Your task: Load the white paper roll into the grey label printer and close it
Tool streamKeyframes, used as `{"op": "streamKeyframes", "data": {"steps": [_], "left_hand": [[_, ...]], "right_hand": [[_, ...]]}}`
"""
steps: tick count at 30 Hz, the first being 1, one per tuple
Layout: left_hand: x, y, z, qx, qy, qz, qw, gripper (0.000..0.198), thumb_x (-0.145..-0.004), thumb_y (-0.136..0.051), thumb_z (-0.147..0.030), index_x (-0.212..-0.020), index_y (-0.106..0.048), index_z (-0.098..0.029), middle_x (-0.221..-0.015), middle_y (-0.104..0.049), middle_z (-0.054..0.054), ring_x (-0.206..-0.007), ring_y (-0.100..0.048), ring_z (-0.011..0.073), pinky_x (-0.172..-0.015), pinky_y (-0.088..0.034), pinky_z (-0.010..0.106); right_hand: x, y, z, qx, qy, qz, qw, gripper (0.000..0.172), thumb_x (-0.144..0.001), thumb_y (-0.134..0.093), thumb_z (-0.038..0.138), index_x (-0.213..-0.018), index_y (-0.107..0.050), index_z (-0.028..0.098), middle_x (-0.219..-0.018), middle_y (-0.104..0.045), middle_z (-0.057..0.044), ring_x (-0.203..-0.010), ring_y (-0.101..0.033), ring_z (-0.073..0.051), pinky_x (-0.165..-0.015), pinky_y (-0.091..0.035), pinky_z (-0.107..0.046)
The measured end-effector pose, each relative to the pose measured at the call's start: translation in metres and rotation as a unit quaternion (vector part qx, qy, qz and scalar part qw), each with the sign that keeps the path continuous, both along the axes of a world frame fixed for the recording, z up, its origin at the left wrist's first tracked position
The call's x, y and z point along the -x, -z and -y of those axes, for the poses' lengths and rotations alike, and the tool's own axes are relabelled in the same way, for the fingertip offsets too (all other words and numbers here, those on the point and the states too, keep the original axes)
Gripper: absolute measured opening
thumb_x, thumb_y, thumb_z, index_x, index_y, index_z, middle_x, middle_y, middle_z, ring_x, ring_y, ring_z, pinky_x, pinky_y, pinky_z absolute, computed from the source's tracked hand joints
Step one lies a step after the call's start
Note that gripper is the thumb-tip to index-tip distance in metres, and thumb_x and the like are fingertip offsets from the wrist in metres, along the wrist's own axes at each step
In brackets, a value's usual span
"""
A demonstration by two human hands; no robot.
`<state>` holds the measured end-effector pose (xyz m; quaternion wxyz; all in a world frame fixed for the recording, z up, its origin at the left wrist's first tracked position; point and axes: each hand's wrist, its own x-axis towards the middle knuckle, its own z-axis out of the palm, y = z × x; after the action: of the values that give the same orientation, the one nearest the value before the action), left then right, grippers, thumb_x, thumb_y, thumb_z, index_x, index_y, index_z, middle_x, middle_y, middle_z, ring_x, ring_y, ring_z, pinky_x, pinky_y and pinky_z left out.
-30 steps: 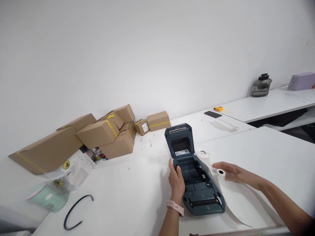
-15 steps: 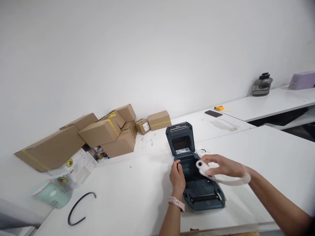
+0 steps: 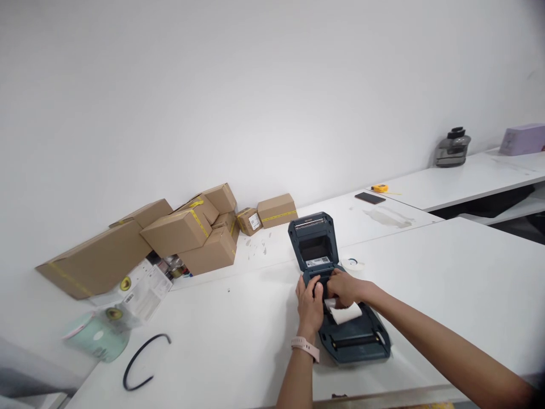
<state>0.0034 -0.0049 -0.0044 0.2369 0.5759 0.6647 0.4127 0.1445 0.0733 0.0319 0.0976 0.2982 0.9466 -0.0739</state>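
Note:
A dark blue-grey label printer (image 3: pixel 353 353) lies on the white table with its lid (image 3: pixel 315 241) raised. My left hand (image 3: pixel 310 304) is closed over the printer's left edge, its fingertips reaching to the inside. Down in the open compartment is my right hand (image 3: pixel 343 287), fingers curled on a white roll of label paper (image 3: pixel 330 305) that the hand mostly hides. The loose end of the label strip (image 3: pixel 347 313) curls out toward the printer's front. Behind my right wrist lies another white roll (image 3: pixel 353 264), partly covered by the printer.
Several cardboard boxes (image 3: pixel 204 244) are piled against the wall at left. A mint-green tub (image 3: pixel 100 341) and a black curved band (image 3: pixel 135 363) lie at front left. Farther back are a phone (image 3: pixel 370 197), a yellow tape measure (image 3: pixel 380 188) and a dark jug (image 3: pixel 453 149).
My right hand has moved left and down into the printer with the paper roll, and the trailing strip now curls inside it. My left hand stays on the printer's edge.

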Motion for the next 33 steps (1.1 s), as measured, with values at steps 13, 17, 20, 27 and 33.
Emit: {"op": "streamKeyframes", "data": {"steps": [13,17,20,27,33], "left_hand": [[-0.019,0.0,0.073,-0.17,0.123,-0.061,0.976,0.07,-0.067,-0.044,0.002,-0.133,-0.059,-0.018,-0.144,-0.058,0.008,-0.144,-0.041,0.0227,-0.122,-0.032,0.043],[-0.034,0.009,0.113,-0.238,0.112,-0.119,0.958,0.058,-0.071,-0.051,0.001,-0.122,-0.062,-0.023,-0.12,-0.071,0.006,-0.124,-0.06,0.0244,-0.116,-0.039,0.051],[-0.044,0.012,0.119,-0.309,0.059,-0.129,0.94,0.028,-0.082,-0.051,-0.001,-0.087,-0.065,-0.025,-0.081,-0.072,0.0,-0.083,-0.07,0.0167,-0.103,-0.052,0.044],[-0.058,0.033,0.119,-0.386,0.006,-0.098,0.917,0.027,-0.09,-0.047,-0.008,-0.077,-0.065,-0.024,-0.07,-0.065,0.0,-0.07,-0.064,0.0138,-0.087,-0.056,0.035],[-0.061,0.053,0.124,-0.389,-0.017,-0.102,0.915,0.029,-0.09,-0.046,-0.006,-0.078,-0.065,-0.024,-0.081,-0.067,0.002,-0.081,-0.066,0.0155,-0.098,-0.052,0.041]], "right_hand": [[0.0,0.003,0.008,-0.041,0.006,-0.001,0.999,0.015,-0.074,-0.07,0.024,-0.083,-0.077,0.015,-0.093,-0.076,-0.016,-0.102,-0.066,-0.032,-0.092,-0.038,-0.041],[-0.001,0.0,0.007,-0.013,0.002,-0.044,0.999,0.011,-0.065,-0.073,0.022,-0.072,-0.076,0.015,-0.079,-0.076,-0.013,-0.09,-0.068,-0.03,-0.086,-0.039,-0.038],[-0.01,-0.017,0.007,0.021,-0.017,-0.102,0.994,0.009,-0.063,-0.077,0.027,-0.065,-0.074,0.018,-0.067,-0.073,-0.004,-0.075,-0.068,-0.024,-0.076,-0.043,-0.032],[-0.025,-0.103,-0.019,-0.057,0.065,-0.394,0.915,0.044,-0.101,-0.036,0.044,-0.11,-0.072,0.02,-0.113,-0.073,-0.007,-0.104,-0.063,-0.024,-0.092,-0.046,-0.036],[0.0,-0.131,-0.06,-0.159,0.219,-0.495,0.826,0.044,-0.101,-0.037,0.039,-0.129,-0.064,0.018,-0.124,-0.065,-0.015,-0.117,-0.051,-0.034,-0.1,-0.039,-0.052]]}}
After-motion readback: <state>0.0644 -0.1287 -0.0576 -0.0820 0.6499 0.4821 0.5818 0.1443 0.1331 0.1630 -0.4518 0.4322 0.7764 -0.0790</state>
